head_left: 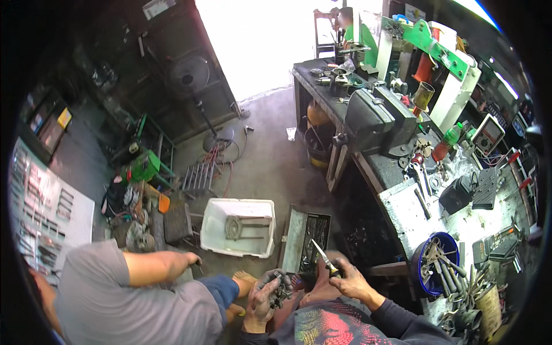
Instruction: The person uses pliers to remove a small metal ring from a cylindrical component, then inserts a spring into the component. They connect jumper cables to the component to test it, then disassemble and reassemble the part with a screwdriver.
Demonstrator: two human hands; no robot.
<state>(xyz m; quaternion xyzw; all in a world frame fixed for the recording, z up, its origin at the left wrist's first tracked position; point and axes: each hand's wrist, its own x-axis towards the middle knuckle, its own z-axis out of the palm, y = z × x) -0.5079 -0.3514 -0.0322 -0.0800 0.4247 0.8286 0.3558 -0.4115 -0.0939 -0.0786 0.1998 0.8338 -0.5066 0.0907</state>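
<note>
One bench (374, 167) is running along my right side, loaded with tools and parts. Two other people are sharing the shop: one in grey (132, 293) is sitting low at my left, one in green (368, 49) is showing beyond the bench. One fan (190, 75) is standing across the floor. One white tub (236, 250) is sitting ahead of me, containing one piece (234, 228) with two long bars. Beside it one toolbox (293, 238) is lying open, its darker half holding dark bits too jumbled to count. Under the bench one bucket (318, 158) is standing, its contents hidden from me. On the bench one blue bowl (422, 287) is holding a heap of metal tools, several handles leaning on its rim. One bottle (448, 142) is showing red below and green above. My right hand (349, 282) is clasping one pointed tool (319, 253) by its handle, the tip aiming up and away. My left hand (261, 297) is curling its fingers around one dark metal part (280, 291), just left of the tool and apart from it.
</note>
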